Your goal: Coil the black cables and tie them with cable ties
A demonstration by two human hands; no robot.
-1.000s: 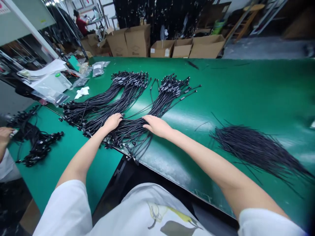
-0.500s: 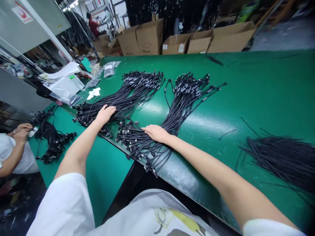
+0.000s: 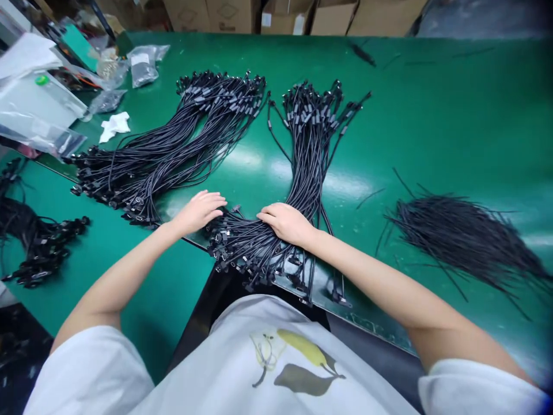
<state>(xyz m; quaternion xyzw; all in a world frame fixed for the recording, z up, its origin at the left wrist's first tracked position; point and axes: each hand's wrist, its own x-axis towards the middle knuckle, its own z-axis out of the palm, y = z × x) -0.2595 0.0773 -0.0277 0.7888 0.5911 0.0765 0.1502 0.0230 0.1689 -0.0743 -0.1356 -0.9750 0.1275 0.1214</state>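
My right hand (image 3: 288,223) lies over a bundle of black cables (image 3: 307,167), its fingers bent round the cables near their lower ends. Small black connectors (image 3: 242,251) fan out below it, some over the table's front edge. Just left of these connectors is my left hand (image 3: 199,212), palm down with fingers stretched out and nothing in it. Its fingertips come close to the connector ends; whether they touch cannot be told. A second bundle of black cables (image 3: 173,150), with grey sleeves near its far ends, lies beyond my left hand.
A heap of thin black strands (image 3: 462,236) lies at the right of the green table (image 3: 432,127). Plastic bags (image 3: 144,64), a crumpled white scrap (image 3: 114,125) and a white box (image 3: 43,98) are at the left. Another cable pile (image 3: 43,248) sits at lower left. Cardboard boxes (image 3: 285,16) stand behind.
My left hand has moved off the left bundle, rightward toward the right bundle's connectors. My right hand stays on its bundle, whose lower ends have shifted. The view has tilted down.
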